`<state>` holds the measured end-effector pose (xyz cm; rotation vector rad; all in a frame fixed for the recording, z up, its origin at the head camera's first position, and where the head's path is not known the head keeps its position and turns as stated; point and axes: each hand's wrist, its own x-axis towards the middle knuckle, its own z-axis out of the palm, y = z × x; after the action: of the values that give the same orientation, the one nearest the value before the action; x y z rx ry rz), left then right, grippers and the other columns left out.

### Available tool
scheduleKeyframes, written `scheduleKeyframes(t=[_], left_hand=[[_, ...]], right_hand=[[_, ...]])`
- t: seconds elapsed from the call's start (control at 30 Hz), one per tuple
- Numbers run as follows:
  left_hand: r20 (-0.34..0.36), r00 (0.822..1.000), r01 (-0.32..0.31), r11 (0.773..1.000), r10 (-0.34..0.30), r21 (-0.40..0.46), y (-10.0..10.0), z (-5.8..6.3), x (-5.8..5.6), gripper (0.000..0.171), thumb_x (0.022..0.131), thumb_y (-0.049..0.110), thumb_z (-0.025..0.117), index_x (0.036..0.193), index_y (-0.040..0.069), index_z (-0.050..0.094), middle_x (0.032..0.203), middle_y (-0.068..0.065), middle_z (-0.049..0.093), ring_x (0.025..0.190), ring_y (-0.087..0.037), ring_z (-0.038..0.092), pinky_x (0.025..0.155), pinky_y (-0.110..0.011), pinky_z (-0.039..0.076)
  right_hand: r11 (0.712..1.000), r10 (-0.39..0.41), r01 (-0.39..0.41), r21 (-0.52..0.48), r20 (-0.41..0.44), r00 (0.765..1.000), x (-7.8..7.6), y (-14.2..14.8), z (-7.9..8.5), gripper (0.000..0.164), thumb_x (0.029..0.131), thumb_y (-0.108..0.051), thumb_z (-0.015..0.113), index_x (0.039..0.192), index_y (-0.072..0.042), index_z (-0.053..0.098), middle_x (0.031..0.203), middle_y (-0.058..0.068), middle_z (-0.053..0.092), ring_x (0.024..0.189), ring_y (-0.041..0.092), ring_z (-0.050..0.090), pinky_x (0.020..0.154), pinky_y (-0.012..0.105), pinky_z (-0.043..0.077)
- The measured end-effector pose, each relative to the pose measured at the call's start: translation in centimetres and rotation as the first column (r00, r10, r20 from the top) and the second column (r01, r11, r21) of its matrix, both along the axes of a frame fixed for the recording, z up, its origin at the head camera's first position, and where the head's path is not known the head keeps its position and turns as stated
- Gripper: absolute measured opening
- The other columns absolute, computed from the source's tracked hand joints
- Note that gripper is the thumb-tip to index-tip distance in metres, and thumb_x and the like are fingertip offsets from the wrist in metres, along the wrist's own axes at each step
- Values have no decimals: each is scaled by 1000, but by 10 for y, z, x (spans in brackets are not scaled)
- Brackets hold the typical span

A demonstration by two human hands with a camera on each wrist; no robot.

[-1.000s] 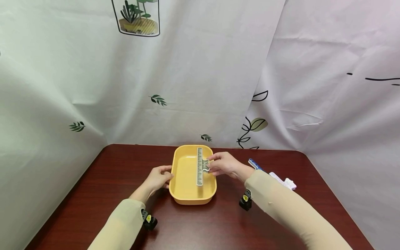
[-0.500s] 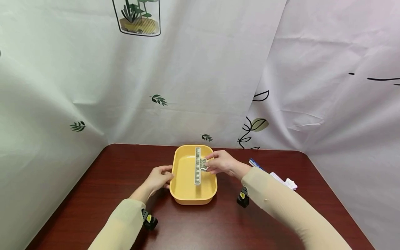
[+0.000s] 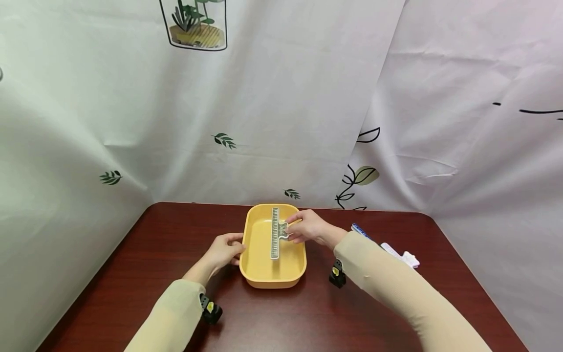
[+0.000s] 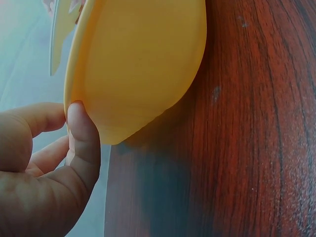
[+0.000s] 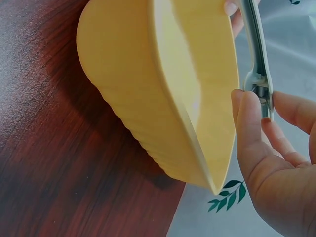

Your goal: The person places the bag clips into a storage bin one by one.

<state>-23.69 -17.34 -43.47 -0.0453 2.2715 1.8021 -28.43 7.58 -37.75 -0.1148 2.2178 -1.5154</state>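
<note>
A long grey-green ruler clip [image 3: 274, 239] with a white edge is over the yellow tray [image 3: 272, 284]. My right hand [image 3: 308, 226] pinches the clip's handle between thumb and fingers, above the tray's right side. In the right wrist view the clip's spring hinge [image 5: 260, 91] shows just ahead of my fingertips. On the tray's left side, my left hand [image 3: 223, 252] grips the rim. The left wrist view has the thumb [image 4: 81, 128] against one face of the tray wall and the fingers behind it.
Right of the tray, partly covered by my right sleeve [image 3: 374, 269], lie a blue-and-white ruler-edged piece [image 3: 359, 230] and a pale pink-white clip-like piece [image 3: 409, 259]. A dark red wooden table [image 3: 272, 318] bears everything. Printed white cloth [image 3: 281, 98] hangs behind and beside it.
My right hand has carried the ruler clip a short way left, further over the middle of the tray. My left hand stays on the rim.
</note>
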Motion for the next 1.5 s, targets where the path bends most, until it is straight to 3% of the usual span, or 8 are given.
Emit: scheduleKeyframes(t=[0.43, 1.13, 1.5], left_hand=[[-5, 1000, -5, 1000, 5, -11, -1, 0, 0, 49, 89, 3, 56, 135, -7, 43, 84, -10, 60, 64, -12, 61, 54, -25, 54], [-3, 1000, -10, 1000, 10, -3, 1, 1, 1, 49, 89, 1, 55, 135, -9, 42, 87, -15, 60, 64, -14, 61, 52, -25, 53], [2, 1000, -25, 1000, 25, -3, 2, 0, 0, 48, 90, 0, 54, 135, -9, 43, 92, -20, 60, 66, -16, 62, 53, -25, 54]], right_hand=[[999, 22, -22, 42, 7, 1000, -1, -10, -4, 29, 83, -2, 66, 111, 3, 61, 85, 13, 69, 68, 19, 70, 61, 31, 59], [993, 41, -37, 108, -34, 999, -2, -21, -4, 25, 82, -1, 68, 105, 3, 61, 84, 14, 68, 67, 22, 71, 68, 40, 59], [991, 64, -59, 124, -34, 997, -2, -30, -5, 22, 83, 1, 65, 104, 4, 60, 81, 14, 69, 64, 20, 69, 64, 36, 59]])
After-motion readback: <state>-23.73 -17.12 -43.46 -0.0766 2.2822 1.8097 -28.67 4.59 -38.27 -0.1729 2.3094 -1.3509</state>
